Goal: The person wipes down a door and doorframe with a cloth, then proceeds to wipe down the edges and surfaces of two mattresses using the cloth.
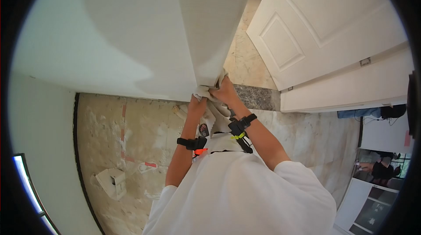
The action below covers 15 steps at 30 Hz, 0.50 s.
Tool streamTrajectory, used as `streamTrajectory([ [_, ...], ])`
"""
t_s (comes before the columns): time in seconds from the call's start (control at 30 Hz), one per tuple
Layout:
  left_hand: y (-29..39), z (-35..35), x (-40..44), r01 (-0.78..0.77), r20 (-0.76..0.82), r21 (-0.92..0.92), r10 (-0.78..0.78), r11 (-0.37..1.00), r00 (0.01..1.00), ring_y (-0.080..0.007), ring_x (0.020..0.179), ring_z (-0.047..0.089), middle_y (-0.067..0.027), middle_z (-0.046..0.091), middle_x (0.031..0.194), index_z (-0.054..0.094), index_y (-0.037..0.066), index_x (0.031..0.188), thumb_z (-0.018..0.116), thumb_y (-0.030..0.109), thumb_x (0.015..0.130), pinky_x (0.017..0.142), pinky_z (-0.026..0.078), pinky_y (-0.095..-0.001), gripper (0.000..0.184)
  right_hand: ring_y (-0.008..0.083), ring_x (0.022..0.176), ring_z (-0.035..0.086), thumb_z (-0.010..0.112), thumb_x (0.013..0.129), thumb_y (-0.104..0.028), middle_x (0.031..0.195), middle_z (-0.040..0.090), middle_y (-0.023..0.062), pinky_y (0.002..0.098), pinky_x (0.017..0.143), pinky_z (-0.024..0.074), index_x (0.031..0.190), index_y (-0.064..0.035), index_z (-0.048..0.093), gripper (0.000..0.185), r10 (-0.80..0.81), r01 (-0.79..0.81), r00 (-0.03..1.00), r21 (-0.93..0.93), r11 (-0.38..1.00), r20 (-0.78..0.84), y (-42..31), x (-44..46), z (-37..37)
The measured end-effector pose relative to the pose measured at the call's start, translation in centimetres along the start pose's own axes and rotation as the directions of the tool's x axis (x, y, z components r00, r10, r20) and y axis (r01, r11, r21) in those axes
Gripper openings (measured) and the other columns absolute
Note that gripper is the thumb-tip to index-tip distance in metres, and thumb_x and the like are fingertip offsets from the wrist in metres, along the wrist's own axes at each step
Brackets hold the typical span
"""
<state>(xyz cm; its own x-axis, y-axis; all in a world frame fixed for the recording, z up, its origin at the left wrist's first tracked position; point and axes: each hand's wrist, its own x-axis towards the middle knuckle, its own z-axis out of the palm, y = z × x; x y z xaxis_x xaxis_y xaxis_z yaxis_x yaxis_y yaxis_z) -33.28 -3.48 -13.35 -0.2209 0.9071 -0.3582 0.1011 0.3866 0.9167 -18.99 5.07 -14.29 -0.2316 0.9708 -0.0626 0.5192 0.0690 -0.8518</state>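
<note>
Both my hands are at the lower part of the pale door frame [210, 29], where it meets the white wall [131, 29]. My left hand [197, 104] is closed on a light grey cloth [204, 91], pressed near the wall corner. My right hand [225, 91] grips the same cloth at the frame's right edge, its fingers bent round it. Part of the cloth hangs between my hands. Black straps with small devices sit on both my wrists.
An open white door [307, 29] stands at the upper right, beyond a dark stone threshold [254, 97]. A white box [112, 183] lies on the stained floor [101, 134] at the left. A white cabinet [368, 206] is at the lower right.
</note>
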Motion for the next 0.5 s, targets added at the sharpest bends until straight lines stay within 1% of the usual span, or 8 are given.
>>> streamTrajectory([
  [0.03,0.7,0.0,-0.5,-0.031,0.05,-0.082,0.035,0.996,0.998,-0.0278,0.123,0.051,-0.0158,0.056,0.13,0.047,0.004,0.131,0.05,0.035,0.097,0.1,0.04,-0.0392,0.047,0.0383,0.118,0.055,0.078,0.065,-0.023,0.128,0.053,0.0245,0.0431,0.1,0.044,0.136,0.0024,0.039,0.084,-0.012,0.012,1.0,-0.027,1.0,-0.021,-0.9,-0.3,-0.5],
  [0.07,1.4,-0.3,-0.6,0.123,0.146,-0.086,-0.109,0.989,0.983,-0.0273,0.127,0.047,-0.0142,0.054,0.133,0.044,0.005,0.135,0.044,0.04,0.098,0.103,0.038,-0.0401,0.051,0.0388,0.118,0.055,0.076,0.066,-0.02,0.128,0.053,0.0244,0.0433,0.099,0.0442,0.136,0.0023,0.039,0.082,-0.025,0.022,0.999,-0.055,0.998,-0.042,-1.7,-0.6,-1.0],
  [0.13,2.9,-0.7,-0.9,0.422,0.333,-0.049,-0.383,0.905,0.862,-0.0262,0.135,0.039,-0.0111,0.049,0.14,0.038,0.008,0.144,0.031,0.051,0.101,0.107,0.033,-0.0417,0.061,0.0438,0.119,0.05,0.076,0.067,-0.023,0.129,0.048,0.0283,0.0454,0.099,0.0436,0.134,0.0067,0.038,0.083,-0.148,0.147,0.984,-0.015,0.989,-0.095,-6.9,-2.0,-3.9],
  [0.17,2.9,-0.2,-1.1,0.392,0.358,-0.192,-0.308,0.899,0.881,-0.0263,0.134,0.04,-0.0101,0.049,0.14,0.035,0.009,0.146,0.028,0.055,0.101,0.107,0.033,-0.0428,0.064,0.0462,0.119,0.048,0.077,0.067,-0.024,0.13,0.045,0.0302,0.0465,0.099,0.0433,0.133,0.0089,0.038,0.084,-0.209,0.21,0.97,0.0,0.978,-0.124,-9.4,-2.6,-5.2],
  [0.23,3.1,1.2,-1.6,0.324,0.372,-0.466,-0.15,0.823,0.916,-0.0264,0.133,0.04,-0.0082,0.048,0.141,0.031,0.012,0.149,0.022,0.062,0.1,0.105,0.034,-0.045,0.071,0.0467,0.119,0.047,0.077,0.066,-0.025,0.128,0.046,0.0282,0.0471,0.098,0.0433,0.134,0.0054,0.04,0.083,-0.234,0.242,0.96,0.035,0.97,-0.154,-12.4,-3.3,-6.8],
  [0.37,3.2,2.2,-1.0,0.339,0.389,-0.468,-0.154,0.816,0.908,-0.0269,0.131,0.041,-0.0089,0.043,0.144,0.031,0.013,0.148,0.02,0.065,0.099,0.106,0.035,-0.0473,0.073,0.0453,0.121,0.047,0.079,0.065,-0.03,0.129,0.046,0.0279,0.0472,0.099,0.0427,0.134,0.0047,0.039,0.087,-0.244,0.259,0.958,0.09,0.962,-0.148,-12.3,-2.8,-6.8],
  [0.47,-1.0,2.4,1.0,0.39,0.443,-0.491,-0.162,0.779,0.882,-0.0281,0.134,0.038,-0.0112,0.038,0.148,0.029,0.014,0.149,0.02,0.063,0.099,0.108,0.034,-0.0498,0.07,0.0453,0.119,0.05,0.081,0.063,-0.038,0.13,0.045,0.0327,0.0461,0.098,0.045,0.132,0.0115,0.037,0.096,-0.201,0.201,0.978,-0.017,0.98,-0.06,-7.0,-0.9,-4.5],
  [0.5,-1.5,2.5,1.0,0.425,0.431,-0.522,-0.201,0.74,0.88,-0.0278,0.134,0.039,-0.0108,0.039,0.147,0.03,0.014,0.148,0.02,0.062,0.099,0.108,0.034,-0.0492,0.069,0.046,0.118,0.051,0.081,0.063,-0.04,0.131,0.044,0.0349,0.0455,0.097,0.0459,0.131,0.0147,0.036,0.099,-0.108,0.108,0.994,-0.02,0.994,0.023,-5.2,-0.6,-3.6],
])
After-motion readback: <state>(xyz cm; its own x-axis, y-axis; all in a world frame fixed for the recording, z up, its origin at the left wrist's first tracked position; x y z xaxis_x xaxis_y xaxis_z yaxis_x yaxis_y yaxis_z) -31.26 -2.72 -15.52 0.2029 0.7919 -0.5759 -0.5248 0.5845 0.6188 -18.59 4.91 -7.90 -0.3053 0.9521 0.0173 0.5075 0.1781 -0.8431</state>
